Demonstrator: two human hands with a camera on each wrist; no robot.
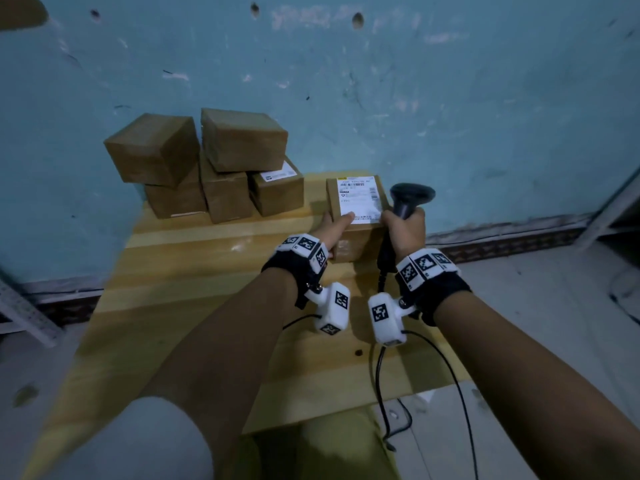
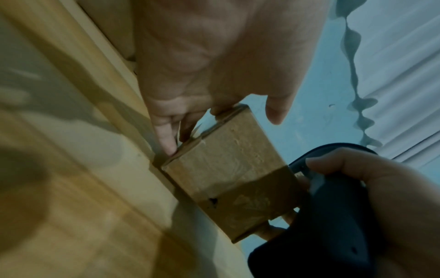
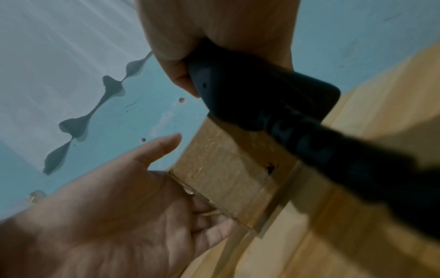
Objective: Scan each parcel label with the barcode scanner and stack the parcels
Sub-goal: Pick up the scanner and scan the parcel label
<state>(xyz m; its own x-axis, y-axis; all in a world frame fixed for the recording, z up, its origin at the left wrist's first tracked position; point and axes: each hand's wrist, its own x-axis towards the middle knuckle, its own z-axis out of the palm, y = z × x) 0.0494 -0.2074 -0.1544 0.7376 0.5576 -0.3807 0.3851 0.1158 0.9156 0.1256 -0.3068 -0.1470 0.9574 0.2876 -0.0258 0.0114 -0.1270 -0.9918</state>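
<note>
A brown cardboard parcel point(image 1: 353, 244) with a white label point(image 1: 360, 202) on top stands on the wooden table point(image 1: 207, 289), at its far right. My left hand point(image 1: 332, 228) holds the parcel's left side, thumb lying on the label's near edge. In the left wrist view its fingers point(image 2: 166, 135) press the parcel point(image 2: 228, 176) side. My right hand point(image 1: 405, 226) grips the handle of the black barcode scanner point(image 1: 412, 195) just right of the parcel, head upright. The right wrist view shows the scanner point(image 3: 262, 97) above the parcel point(image 3: 221, 175).
Several brown parcels point(image 1: 225, 147) are stacked in two layers at the table's back left, against the blue wall. The scanner's black cable point(image 1: 457, 386) runs off the table's right edge to the floor. Metal racks stand at the far right point(image 1: 616, 209) and left point(image 1: 24, 313).
</note>
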